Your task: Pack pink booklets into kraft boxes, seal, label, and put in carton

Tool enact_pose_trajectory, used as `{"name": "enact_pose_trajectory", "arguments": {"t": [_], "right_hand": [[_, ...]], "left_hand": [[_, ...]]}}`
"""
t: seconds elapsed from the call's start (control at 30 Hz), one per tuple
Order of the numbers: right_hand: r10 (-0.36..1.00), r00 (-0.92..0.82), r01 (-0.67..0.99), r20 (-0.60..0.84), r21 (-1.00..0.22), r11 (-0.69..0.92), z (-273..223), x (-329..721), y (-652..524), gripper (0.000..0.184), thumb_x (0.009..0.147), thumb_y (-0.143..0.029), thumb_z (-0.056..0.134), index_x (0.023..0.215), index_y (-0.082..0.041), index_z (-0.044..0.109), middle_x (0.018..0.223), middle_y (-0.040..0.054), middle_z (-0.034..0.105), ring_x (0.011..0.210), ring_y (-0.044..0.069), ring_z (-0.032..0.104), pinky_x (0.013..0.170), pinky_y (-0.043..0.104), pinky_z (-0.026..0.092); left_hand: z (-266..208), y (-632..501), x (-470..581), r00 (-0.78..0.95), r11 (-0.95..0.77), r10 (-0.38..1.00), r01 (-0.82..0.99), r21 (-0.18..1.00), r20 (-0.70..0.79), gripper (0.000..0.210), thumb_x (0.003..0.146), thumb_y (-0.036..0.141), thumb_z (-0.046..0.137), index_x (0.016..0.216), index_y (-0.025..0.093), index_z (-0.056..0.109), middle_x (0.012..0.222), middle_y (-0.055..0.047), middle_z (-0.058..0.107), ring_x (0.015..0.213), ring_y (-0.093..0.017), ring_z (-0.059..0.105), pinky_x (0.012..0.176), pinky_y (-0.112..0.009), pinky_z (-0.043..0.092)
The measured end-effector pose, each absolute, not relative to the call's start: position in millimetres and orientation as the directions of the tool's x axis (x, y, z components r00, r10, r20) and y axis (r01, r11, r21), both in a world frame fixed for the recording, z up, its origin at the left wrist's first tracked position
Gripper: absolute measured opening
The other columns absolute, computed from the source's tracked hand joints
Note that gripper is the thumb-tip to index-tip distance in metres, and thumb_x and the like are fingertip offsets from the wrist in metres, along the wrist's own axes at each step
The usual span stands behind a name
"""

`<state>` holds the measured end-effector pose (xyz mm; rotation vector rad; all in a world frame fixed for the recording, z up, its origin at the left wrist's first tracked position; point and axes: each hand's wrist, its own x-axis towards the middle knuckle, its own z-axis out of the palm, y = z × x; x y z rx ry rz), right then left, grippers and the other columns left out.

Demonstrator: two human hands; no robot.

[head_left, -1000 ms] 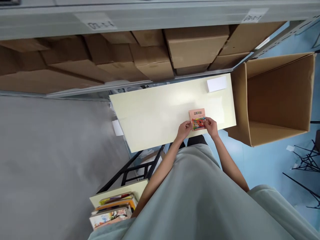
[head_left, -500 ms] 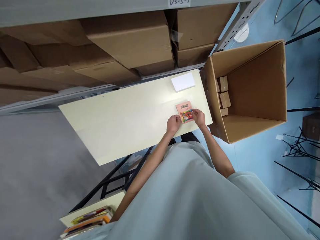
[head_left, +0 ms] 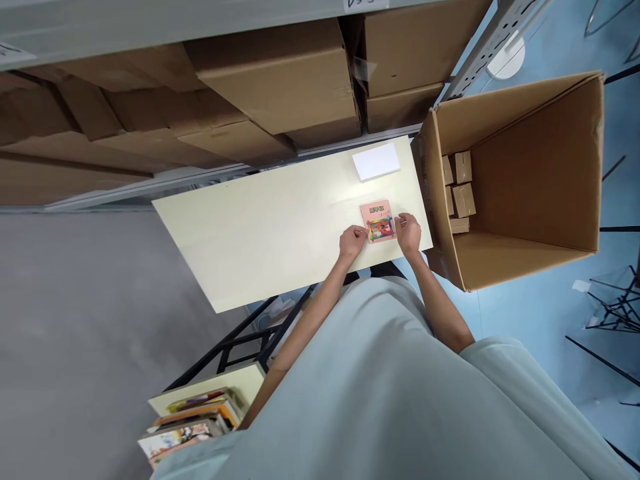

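A small pink booklet [head_left: 379,209] lies on the cream tabletop [head_left: 260,233], its cover carrying a red picture in a many-coloured border. My left hand [head_left: 353,242] is closed in a pinch at the lower left edge of the booklet. Whether anything is between those fingertips is too small to tell. Just beside the booklet's right edge, my right hand [head_left: 409,233] is also pinched closed, with something thin or pale perhaps at the fingertips. Behind the booklet rests a white stack of paper or cards [head_left: 376,162].
To the right stands a large open carton [head_left: 535,173] with several small brown boxes [head_left: 463,200] inside. Shelving with cardboard boxes [head_left: 280,80] runs along the far side. Several books [head_left: 195,420] lie on a lower surface at bottom left.
My right hand has moved off the booklet's picture to beside its right edge, uncovering the cover. My left hand stays at the left edge. The whole view has shifted slightly.
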<state>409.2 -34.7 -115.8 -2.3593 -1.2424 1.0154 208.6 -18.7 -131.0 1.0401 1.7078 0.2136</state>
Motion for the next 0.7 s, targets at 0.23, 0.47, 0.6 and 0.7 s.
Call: {"name": "enact_pose_trajectory", "arguments": {"t": [0.23,0.47,0.6,0.7], "right_hand": [[0.807,0.367,0.695,-0.462,-0.441,-0.568,-117.0,413.2,-27.4,0.019,0.106,-0.029,0.051,0.100,-0.022,0.068,0.120,0.0157,0.072,0.103,0.030,0.070,0.098,0.044,0.056],[0.823,0.345,0.646,-0.451,-0.522,-0.557,-115.2,415.8,-23.2,0.013,0.103,-0.027,0.051,0.096,-0.023,0.062,0.110,0.0146,0.075,0.101,0.029,0.070,0.097,0.042,0.056],[0.743,0.404,0.515,-0.534,-0.538,-0.667,-109.6,414.3,-20.4,0.011,0.102,-0.031,0.054,0.096,-0.024,0.060,0.099,0.0095,0.077,0.093,0.027,0.073,0.089,0.038,0.057],[0.774,0.395,0.504,-0.496,-0.587,-0.633,-100.2,412.0,-21.0,0.011,0.102,-0.033,0.054,0.095,-0.025,0.059,0.095,0.0088,0.078,0.091,0.026,0.073,0.085,0.036,0.056]], "left_hand": [[-132.3,-21.3,217.7,-0.126,0.629,0.722,0.527,0.571,-0.680,0.008,0.092,0.028,0.077,0.085,0.024,0.076,0.089,-0.006,0.080,0.087,-0.024,0.074,0.083,-0.035,0.056],[-135.7,-22.7,217.9,-0.122,0.639,0.724,0.488,0.594,-0.679,0.005,0.091,0.025,0.076,0.087,0.023,0.079,0.089,-0.005,0.080,0.084,-0.021,0.073,0.080,-0.033,0.054],[-136.1,-23.3,219.2,-0.128,0.651,0.720,0.466,0.599,-0.682,0.004,0.089,0.022,0.076,0.087,0.022,0.079,0.087,-0.005,0.079,0.081,-0.021,0.071,0.080,-0.033,0.054],[-134.6,-23.5,220.0,-0.130,0.658,0.718,0.445,0.607,-0.683,0.004,0.089,0.023,0.076,0.086,0.022,0.078,0.088,-0.005,0.079,0.082,-0.021,0.071,0.081,-0.034,0.055]]}}
